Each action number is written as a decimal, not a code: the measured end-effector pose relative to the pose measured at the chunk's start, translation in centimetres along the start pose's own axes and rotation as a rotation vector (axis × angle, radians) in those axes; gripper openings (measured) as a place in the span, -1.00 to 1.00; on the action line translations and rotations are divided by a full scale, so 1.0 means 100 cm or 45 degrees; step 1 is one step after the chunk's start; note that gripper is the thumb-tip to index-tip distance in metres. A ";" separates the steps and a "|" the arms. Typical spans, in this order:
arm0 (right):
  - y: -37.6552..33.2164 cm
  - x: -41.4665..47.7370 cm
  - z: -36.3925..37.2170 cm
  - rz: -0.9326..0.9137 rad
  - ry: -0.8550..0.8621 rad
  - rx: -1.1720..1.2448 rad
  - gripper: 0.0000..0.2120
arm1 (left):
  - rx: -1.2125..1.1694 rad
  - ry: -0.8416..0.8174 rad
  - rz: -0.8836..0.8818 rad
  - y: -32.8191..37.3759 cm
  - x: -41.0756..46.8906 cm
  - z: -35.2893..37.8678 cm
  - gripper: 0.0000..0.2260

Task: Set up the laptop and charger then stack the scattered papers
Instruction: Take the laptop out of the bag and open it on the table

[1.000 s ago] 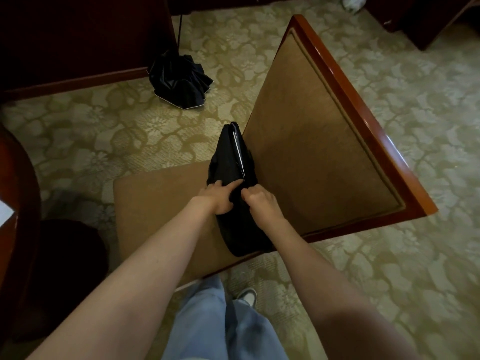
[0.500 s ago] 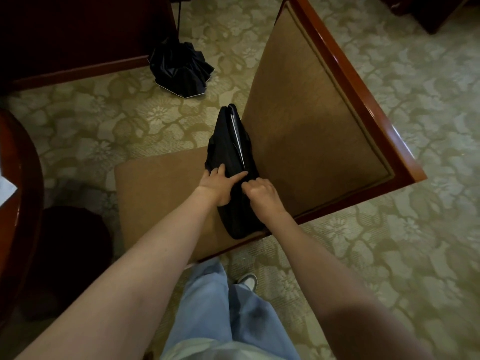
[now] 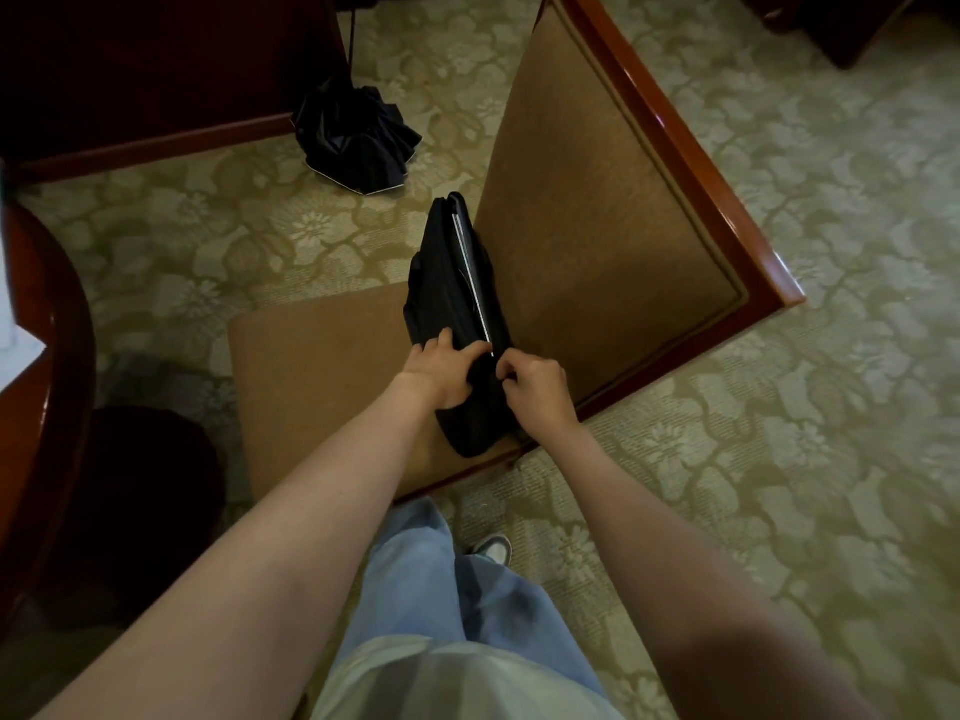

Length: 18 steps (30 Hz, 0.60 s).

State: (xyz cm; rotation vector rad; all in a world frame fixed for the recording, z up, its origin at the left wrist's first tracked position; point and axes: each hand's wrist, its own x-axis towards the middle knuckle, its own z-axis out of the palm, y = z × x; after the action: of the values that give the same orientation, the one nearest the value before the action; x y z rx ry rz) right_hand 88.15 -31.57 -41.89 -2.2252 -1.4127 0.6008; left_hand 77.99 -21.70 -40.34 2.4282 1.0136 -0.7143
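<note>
A black laptop bag (image 3: pixel 441 283) stands on edge on the chair seat (image 3: pixel 311 366), leaning against the padded backrest (image 3: pixel 597 226). Its top is partly unzipped, and a thin silver edge of the laptop (image 3: pixel 471 272) shows in the gap. My left hand (image 3: pixel 441 371) presses on the bag's near left side, fingers spread over the fabric. My right hand (image 3: pixel 535 392) pinches the bag's top seam at the near end, where the zipper runs; the zipper pull itself is hidden by my fingers. No charger is in view.
A folded black umbrella (image 3: pixel 358 137) lies on the patterned carpet beyond the chair. A dark wooden table edge (image 3: pixel 57 314) with a white paper (image 3: pixel 15 335) on it curves along the left. Dark wooden furniture (image 3: pixel 156 70) fills the top left.
My right hand has drawn back along the bag's top seam toward me, and the open gap showing the laptop's edge is longer. The view has shifted slightly.
</note>
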 end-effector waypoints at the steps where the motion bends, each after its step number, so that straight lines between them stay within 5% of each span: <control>1: 0.000 -0.003 0.000 0.008 0.000 -0.002 -0.83 | -0.004 0.000 0.001 0.001 -0.002 0.002 -0.44; 18: 0.018 -0.054 -0.004 0.094 -0.155 -0.077 -0.84 | -0.068 -0.007 -0.029 0.028 -0.023 0.023 -0.60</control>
State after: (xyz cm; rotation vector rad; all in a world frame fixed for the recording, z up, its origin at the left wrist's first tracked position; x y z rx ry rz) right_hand 87.62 -37.26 -41.91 -2.3324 -1.4297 0.7391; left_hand 78.02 -26.01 -40.22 2.3714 1.0463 -0.6919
